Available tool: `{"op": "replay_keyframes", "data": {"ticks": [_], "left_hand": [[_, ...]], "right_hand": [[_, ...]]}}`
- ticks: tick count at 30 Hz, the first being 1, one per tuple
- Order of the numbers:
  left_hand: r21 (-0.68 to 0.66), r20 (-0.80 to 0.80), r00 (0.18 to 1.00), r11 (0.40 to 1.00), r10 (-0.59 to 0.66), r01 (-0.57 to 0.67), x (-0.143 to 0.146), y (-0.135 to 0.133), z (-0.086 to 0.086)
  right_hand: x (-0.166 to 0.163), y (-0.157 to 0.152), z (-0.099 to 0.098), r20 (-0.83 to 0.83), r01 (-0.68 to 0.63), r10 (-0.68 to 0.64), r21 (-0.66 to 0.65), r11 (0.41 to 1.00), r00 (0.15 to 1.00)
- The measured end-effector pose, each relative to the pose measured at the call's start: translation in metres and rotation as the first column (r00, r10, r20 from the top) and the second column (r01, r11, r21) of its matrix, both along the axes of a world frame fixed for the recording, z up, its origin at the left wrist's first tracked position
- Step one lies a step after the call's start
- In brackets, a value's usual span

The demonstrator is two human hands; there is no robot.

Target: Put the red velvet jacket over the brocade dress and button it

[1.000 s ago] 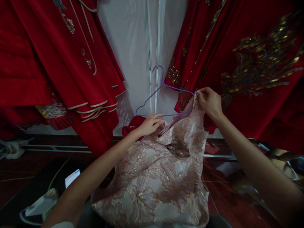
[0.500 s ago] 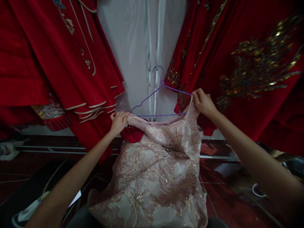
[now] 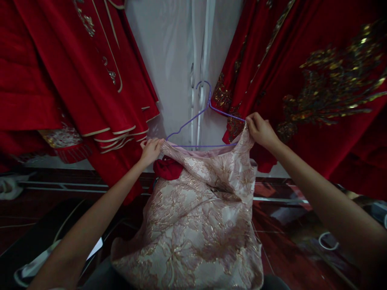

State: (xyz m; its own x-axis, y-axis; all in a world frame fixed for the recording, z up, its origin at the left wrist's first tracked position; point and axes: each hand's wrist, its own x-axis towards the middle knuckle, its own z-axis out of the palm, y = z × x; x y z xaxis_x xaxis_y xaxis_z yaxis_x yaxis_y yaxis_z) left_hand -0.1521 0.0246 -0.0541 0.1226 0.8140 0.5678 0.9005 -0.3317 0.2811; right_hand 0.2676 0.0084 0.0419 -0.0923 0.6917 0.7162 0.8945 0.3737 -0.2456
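A pale pink dress (image 3: 196, 225) with gold floral brocade hangs down in front of me. My left hand (image 3: 150, 150) is closed on its left shoulder, at the left end of a purple wire hanger (image 3: 199, 117). My right hand (image 3: 260, 129) is closed on the dress's right shoulder, at the hanger's right end. The hanger's hook points up in front of a white wall panel (image 3: 175, 60). A bit of red cloth (image 3: 167, 168) shows just under my left hand.
Red velvet garments with gold trim (image 3: 75, 80) hang at the left, and red garments with gold embroidery (image 3: 317, 80) hang at the right. Below is a dark reddish floor (image 3: 290, 257) with cables and, at the lower left, a dark object bearing a white item (image 3: 33, 266).
My left hand has moved left from the middle of the dress to its left shoulder and pulled it out to the hanger's left end. My right hand has kept its hold.
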Motion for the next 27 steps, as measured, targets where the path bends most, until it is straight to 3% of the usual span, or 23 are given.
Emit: {"op": "replay_keyframes", "data": {"ticks": [5,9,12,15,17,19,21,24,27], "left_hand": [[0.1,0.076,0.994,0.992,-0.081,0.074,0.048,0.01,0.035],[0.019,0.199,0.959,0.979,-0.2,0.201,0.065,0.019,0.046],[-0.025,0.394,0.877,0.951,-0.275,0.309,0.046,0.024,0.03],[-0.009,0.549,0.81,0.968,-0.206,0.252,0.02,0.023,-0.004],[-0.101,0.497,0.85,0.961,-0.174,0.256,0.007,0.018,-0.03],[-0.195,0.325,0.904,0.916,-0.278,0.351,0.003,0.011,-0.053],[-0.273,0.185,0.928,0.89,-0.323,0.364,0.004,0.006,-0.065],[-0.318,0.242,0.945,0.902,-0.221,0.293,0.01,0.011,-0.057],[-0.3,0.501,0.86,0.913,-0.097,0.278,0.01,0.028,-0.022]], "right_hand": [[0.0,0.0,-0.001,-0.033,0.004,-0.005,-0.029,1.0,0.999],[0.001,0.001,-0.001,-0.053,-0.01,0.008,-0.03,0.999,0.999],[0.0,0.004,-0.003,-0.061,-0.048,0.046,-0.028,0.998,0.997],[-0.001,0.009,-0.009,-0.089,-0.076,0.075,-0.008,0.997,0.993],[0.0,0.012,-0.011,-0.104,-0.091,0.09,-0.003,0.996,0.99],[0.0,0.014,-0.013,-0.113,-0.109,0.109,0.001,0.994,0.988],[0.001,0.014,-0.012,-0.122,-0.12,0.119,0.0,0.993,0.985],[0.001,0.012,-0.01,-0.132,-0.113,0.109,-0.02,0.993,0.985],[0.0,0.011,-0.006,-0.128,-0.098,0.09,-0.057,0.994,0.988]]}}
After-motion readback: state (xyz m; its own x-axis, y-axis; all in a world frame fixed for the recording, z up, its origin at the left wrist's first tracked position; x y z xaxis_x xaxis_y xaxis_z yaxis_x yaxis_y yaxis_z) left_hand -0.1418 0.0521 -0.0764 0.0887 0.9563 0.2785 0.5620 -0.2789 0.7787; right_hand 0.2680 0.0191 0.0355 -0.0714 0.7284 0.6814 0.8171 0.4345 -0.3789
